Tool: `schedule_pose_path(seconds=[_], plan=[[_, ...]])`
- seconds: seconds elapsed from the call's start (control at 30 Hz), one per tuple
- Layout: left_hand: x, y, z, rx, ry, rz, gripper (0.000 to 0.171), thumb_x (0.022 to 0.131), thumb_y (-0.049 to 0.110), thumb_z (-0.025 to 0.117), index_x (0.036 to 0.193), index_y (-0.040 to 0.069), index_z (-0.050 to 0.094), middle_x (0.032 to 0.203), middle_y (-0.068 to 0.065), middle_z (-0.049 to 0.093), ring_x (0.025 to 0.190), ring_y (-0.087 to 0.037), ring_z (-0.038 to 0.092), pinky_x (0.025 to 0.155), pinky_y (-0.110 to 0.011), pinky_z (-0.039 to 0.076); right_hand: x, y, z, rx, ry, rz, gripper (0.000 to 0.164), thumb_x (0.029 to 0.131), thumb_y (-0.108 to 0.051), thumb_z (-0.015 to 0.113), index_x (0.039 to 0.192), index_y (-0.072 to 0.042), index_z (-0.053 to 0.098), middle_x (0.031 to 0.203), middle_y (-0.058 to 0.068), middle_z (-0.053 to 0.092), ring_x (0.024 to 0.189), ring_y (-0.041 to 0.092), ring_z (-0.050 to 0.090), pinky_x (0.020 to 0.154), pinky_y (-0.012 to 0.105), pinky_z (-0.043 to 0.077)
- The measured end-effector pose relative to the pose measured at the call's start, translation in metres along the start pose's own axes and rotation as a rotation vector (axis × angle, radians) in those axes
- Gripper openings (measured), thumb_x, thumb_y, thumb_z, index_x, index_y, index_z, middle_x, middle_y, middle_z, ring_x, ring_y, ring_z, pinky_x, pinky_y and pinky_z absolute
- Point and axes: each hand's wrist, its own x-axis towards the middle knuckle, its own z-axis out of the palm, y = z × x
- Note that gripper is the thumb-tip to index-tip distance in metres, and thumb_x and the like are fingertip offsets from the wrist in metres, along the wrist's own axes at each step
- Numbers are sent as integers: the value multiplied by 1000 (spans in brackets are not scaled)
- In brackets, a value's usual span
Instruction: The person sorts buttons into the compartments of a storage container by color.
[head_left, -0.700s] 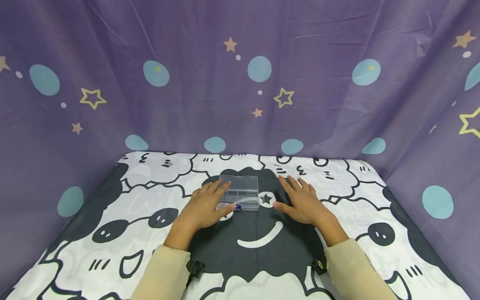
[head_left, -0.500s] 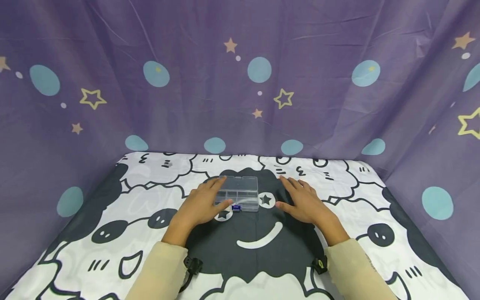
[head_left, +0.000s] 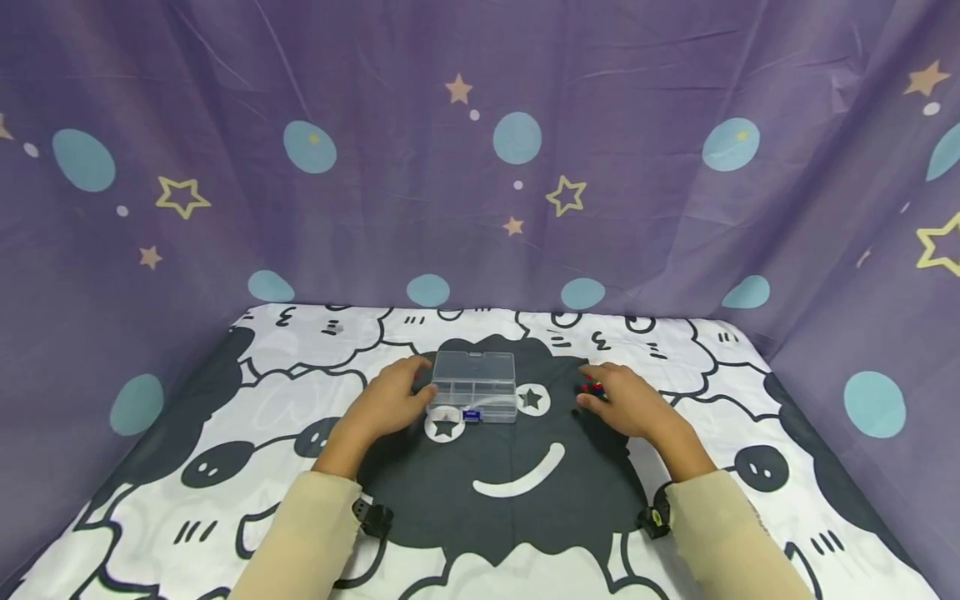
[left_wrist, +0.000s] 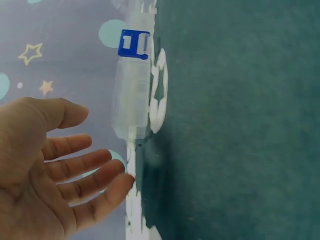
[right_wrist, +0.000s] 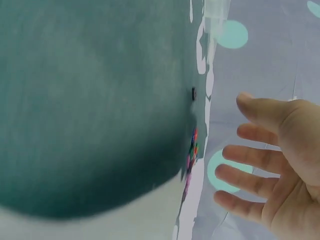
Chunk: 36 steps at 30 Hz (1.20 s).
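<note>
The clear box [head_left: 477, 367] sat flat on the worktop [head_left: 510, 521], between the two hands. It was see-through, with little walls inside. I cannot tell if its lid was down.

Biggest of all was the purple curtain [head_left: 375, 217], behind the box and out to both sides of it. Next came the worktop under the box, with a black and white cloth of cartoon faces. Being flat, it probably kept the box from tipping.

The left hand [head_left: 384, 402] was just beside the left side of the box; I cannot tell if its thumb touched it. The right hand [head_left: 630, 402] was to the right of the box, farther off. The hands were apart, with fingers loosely bent and thumbs away from the other fingers, and neither seemed to hold anything. One on each side probably left the box easy to see and reach.

A little pile of bright bits [right_wrist: 193, 150] lay right of the box, near the right hand, maybe so they were handy. A small blue clip [head_left: 471, 415] was on the near side of the box, likely facing the person so it was easy to get at. Smallest was a dark bit [right_wrist: 194, 94], alone between the box and the pile.
</note>
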Motion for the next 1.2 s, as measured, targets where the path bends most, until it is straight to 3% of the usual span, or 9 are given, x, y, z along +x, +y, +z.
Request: schedule_pose_path(seconds=[0.13, 0.23, 0.3, 0.43, 0.8, 1.0, 1.2], plan=[[4, -9, 5, -94, -2, -15, 41, 100, 17, 63, 135, -3, 58, 115, -17, 66, 94, -30, 68, 82, -47, 60, -1, 9, -3, 22, 4, -12, 37, 97, -10, 71, 128, 7, 65, 120, 23, 69, 113, 40, 65, 97, 57, 54], [5, -15, 9, -258, -38, -66, 41, 99, 12, 62, 136, -3, 56, 111, -16, 65, 78, -25, 68, 67, -37, 64, -4, 16, -5, 31, -10, 9, 31, 96, -4, 69, 125, 8, 67, 113, 23, 71, 106, 39, 67, 92, 57, 56], [5, -19, 11, -393, -81, -113, 43, 99, 10, 60, 140, -3, 53, 112, -17, 63, 74, -25, 68, 60, -35, 65, -7, 21, -6, 31, -24, 32, 30, 95, -2, 67, 124, 8, 67, 111, 23, 71, 104, 40, 68, 90, 57, 57], [6, -21, 14, -545, -130, -183, 45, 98, 6, 57, 142, -3, 50, 115, -19, 62, 82, -26, 66, 64, -37, 66, -10, 29, -10, 18, -47, 65, 31, 94, 1, 66, 125, 9, 67, 106, 23, 72, 101, 39, 69, 88, 56, 58], [7, -22, 14, -613, -137, -192, 46, 94, -2, 65, 138, -6, 53, 121, -24, 57, 81, -28, 70, 69, -37, 66, -16, 48, -15, 10, -64, 63, 32, 87, 8, 61, 118, 9, 68, 76, -1, 68, 71, 12, 58, 68, 36, 54], [7, -28, 18, -719, -152, -211, 47, 94, -4, 67, 138, -8, 52, 126, -26, 54, 85, -27, 70, 76, -38, 66, -19, 55, -13, 21, -74, 73, 26, 88, 8, 63, 113, 7, 71, 76, -2, 68, 69, 11, 57, 64, 32, 52], [7, -27, 18, -787, -144, -239, 49, 93, -6, 69, 139, -7, 52, 129, -27, 53, 89, -27, 69, 78, -39, 65, -15, 59, -14, 30, -72, 51, 18, 86, 8, 65, 102, 3, 75, 80, 3, 71, 75, 16, 63, 69, 39, 57]])
